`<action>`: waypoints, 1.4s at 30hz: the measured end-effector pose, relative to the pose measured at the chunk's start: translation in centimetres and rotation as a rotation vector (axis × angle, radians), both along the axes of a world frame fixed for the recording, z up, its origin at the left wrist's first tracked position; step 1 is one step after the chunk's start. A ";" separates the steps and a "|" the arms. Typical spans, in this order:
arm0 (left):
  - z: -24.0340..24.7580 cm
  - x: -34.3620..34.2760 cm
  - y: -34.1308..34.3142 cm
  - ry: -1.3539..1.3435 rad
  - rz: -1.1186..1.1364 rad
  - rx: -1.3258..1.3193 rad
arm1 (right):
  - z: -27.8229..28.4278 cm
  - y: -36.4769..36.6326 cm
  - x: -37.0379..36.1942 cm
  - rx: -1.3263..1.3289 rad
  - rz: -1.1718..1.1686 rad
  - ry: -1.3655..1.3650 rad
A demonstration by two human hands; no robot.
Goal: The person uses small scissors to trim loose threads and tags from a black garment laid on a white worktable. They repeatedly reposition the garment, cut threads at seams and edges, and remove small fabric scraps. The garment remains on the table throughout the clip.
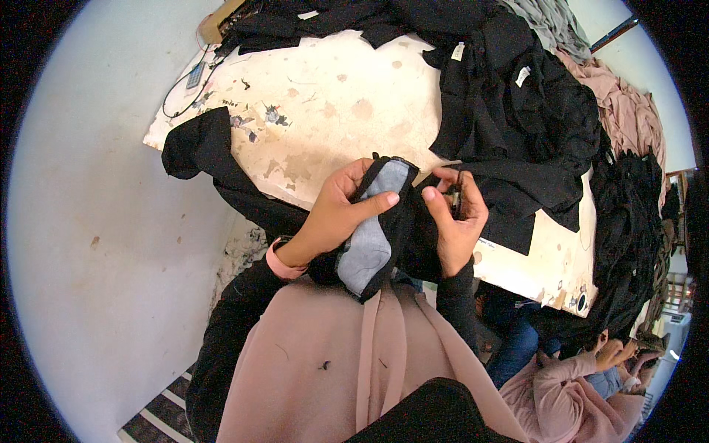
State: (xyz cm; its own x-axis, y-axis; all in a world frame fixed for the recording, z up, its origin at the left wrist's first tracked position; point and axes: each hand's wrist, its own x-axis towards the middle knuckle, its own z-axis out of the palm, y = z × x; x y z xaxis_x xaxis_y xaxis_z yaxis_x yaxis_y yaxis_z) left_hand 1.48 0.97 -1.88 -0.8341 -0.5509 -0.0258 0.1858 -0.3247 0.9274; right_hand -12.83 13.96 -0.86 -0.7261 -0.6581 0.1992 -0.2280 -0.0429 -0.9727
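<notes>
My left hand [343, 210] grips a black garment [402, 221], its thumb pressed flat on a light grey-blue inner piece [371, 251] framed by black cloth. That part is raised in front of my body, above the table's near edge. Just to its right, my right hand [461, 221] is curled with thumb and fingers close together. Within its fingers sits a small dark tool [456, 198] with a metallic glint, which looks like thread snips; most of it is hidden. From my left forearm, a long black part of the garment [247, 184] trails leftward over the table edge.
A stained whitish table [354, 88] lies ahead, with black garments [517, 96] heaped at its right and far side. Thread scraps [275, 114] and a cable [173, 111] lie at left. Pink cloth [613, 103] is piled beyond. Another person [569, 391] sits at lower right.
</notes>
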 end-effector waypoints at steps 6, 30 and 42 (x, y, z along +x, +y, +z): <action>1.3 0.2 1.2 -0.018 -0.013 -0.003 | 2.1 -1.9 0.3 -0.129 -0.031 0.051; 0.9 0.5 0.8 0.093 -0.149 0.503 | 1.4 -1.2 0.6 -0.115 0.086 -0.038; 3.5 2.8 -3.7 0.036 -0.041 0.316 | -1.1 -1.4 -1.2 0.129 0.168 0.101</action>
